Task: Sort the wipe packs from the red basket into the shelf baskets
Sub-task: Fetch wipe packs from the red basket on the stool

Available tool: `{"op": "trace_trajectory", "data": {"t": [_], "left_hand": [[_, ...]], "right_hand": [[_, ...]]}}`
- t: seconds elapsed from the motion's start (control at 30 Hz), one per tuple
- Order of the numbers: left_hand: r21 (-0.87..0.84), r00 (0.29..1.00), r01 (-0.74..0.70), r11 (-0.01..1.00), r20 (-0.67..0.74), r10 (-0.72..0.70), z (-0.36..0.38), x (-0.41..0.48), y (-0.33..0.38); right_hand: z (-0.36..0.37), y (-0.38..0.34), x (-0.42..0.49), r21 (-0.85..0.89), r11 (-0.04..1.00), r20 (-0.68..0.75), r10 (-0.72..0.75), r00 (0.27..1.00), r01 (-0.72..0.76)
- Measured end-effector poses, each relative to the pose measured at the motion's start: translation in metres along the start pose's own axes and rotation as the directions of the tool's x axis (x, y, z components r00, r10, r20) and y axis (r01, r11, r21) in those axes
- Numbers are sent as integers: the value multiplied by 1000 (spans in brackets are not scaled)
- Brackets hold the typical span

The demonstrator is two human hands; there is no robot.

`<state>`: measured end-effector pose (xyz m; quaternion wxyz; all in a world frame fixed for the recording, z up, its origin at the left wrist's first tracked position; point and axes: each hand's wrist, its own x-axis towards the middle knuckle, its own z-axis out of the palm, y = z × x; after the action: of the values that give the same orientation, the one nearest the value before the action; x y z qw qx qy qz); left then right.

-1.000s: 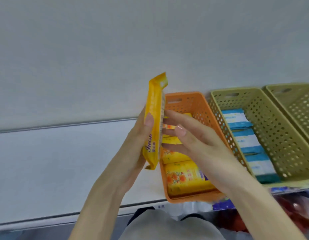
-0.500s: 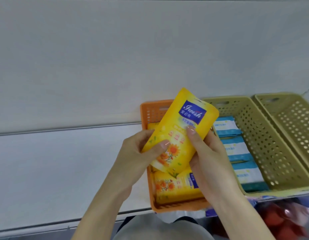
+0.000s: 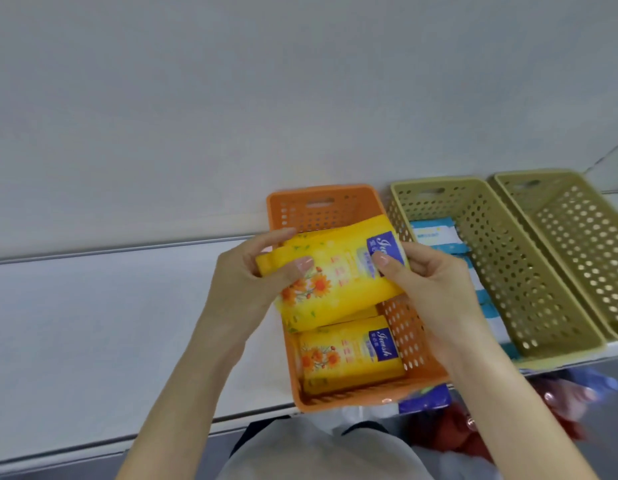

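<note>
Left hand (image 3: 252, 282): gripping the left end of the yellow wipe pack (image 3: 338, 282), thumb on the front.
Right hand (image 3: 435, 292): pinching the right end, right by the blue label.
Held pack: tilted, low over the orange basket (image 3: 321, 206), just above another yellow pack (image 3: 352, 355) lying inside.
Orange basket: sitting on the white shelf (image 3: 127, 306).
Next door: olive basket (image 3: 508, 271) with blue packs (image 3: 435, 237), second olive basket (image 3: 577, 244) beside it.
Red basket (image 3: 453, 434): blurry, below the shelf edge.
</note>
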<state>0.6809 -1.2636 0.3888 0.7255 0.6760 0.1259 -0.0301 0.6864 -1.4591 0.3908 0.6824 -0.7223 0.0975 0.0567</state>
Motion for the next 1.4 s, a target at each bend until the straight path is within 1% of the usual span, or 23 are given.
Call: {"op": "trace_trajectory", "data": {"t": [0.03,0.07,0.13,0.17,0.2,0.3,0.4,0.47,0.53,0.57,0.63,0.7,0.8,0.9,0.97,1.03,1.1,1.13,1.17,1.23,1.3,1.37,1.4], "left_hand": [[39,998,-21,999,-66,23,0,3,-6],[105,989,-44,993,-138,58,0,5,-10],[215,968,-39,976,-232,90,0,7,-19],[221,968,-9,975,-242,64,0,7,-24],[201,974,39,979,-228,8,0,7,-30],[106,980,186,977,-92,-177,5,5,-45],[3,967,254,967,29,-254,9,3,-59],[-30,967,248,968,58,-246,11,3,-63],[-29,972,228,973,60,-226,12,4,-65],[-27,974,219,975,58,-217,12,5,-65],[-10,977,206,978,59,-205,12,6,-67],[2,978,199,980,58,-199,11,6,-68],[2,980,188,982,64,-187,10,6,-70],[-12,980,189,982,62,-188,10,7,-69],[-11,980,192,981,57,-192,11,7,-70],[-7,981,189,982,53,-188,11,7,-70],[-3,982,183,983,55,-182,11,7,-70],[-1,982,180,984,56,-179,10,7,-71],[-2,983,178,984,55,-177,10,7,-72],[-4,984,172,985,48,-172,10,7,-73],[-1,985,168,986,40,-168,11,7,-74],[2,986,165,986,35,-165,11,7,-74],[6,986,162,987,34,-162,12,7,-73]], "right_hand": [[-4,3,4,9,1000,-68,14,998,-13],[-9,6,9,-15,1000,-169,-9,986,7],[-19,11,24,-179,980,-339,-145,929,87],[-21,12,31,-271,957,-370,-204,906,105],[-19,13,38,-341,934,-367,-239,899,109],[1,18,55,-465,878,-276,-262,925,110],[26,24,73,-542,832,-221,-273,936,114],[37,32,86,-539,840,-216,-220,951,72],[43,41,95,-501,866,-225,-138,965,7],[45,45,97,-506,863,-230,-120,966,-13],[46,50,99,-550,835,-227,-129,965,-17],[45,48,98,-603,797,-180,-118,977,-14],[44,51,96,-726,688,-75,-100,992,14],[46,58,93,-823,567,-44,-107,993,24],[48,59,90,-853,521,-37,-123,992,33],[49,60,87,-872,484,-5,-163,987,75],[49,61,86,-907,403,43,-199,979,122],[48,62,87,-921,369,61,-184,981,126],[48,63,89,-925,361,70,-148,987,119],[46,67,92,-909,400,93,-70,993,113],[45,69,94,-896,427,117,-38,992,122],[44,72,95,-903,405,144,-25,989,141],[44,73,95,-916,366,163,-34,986,164]]}}
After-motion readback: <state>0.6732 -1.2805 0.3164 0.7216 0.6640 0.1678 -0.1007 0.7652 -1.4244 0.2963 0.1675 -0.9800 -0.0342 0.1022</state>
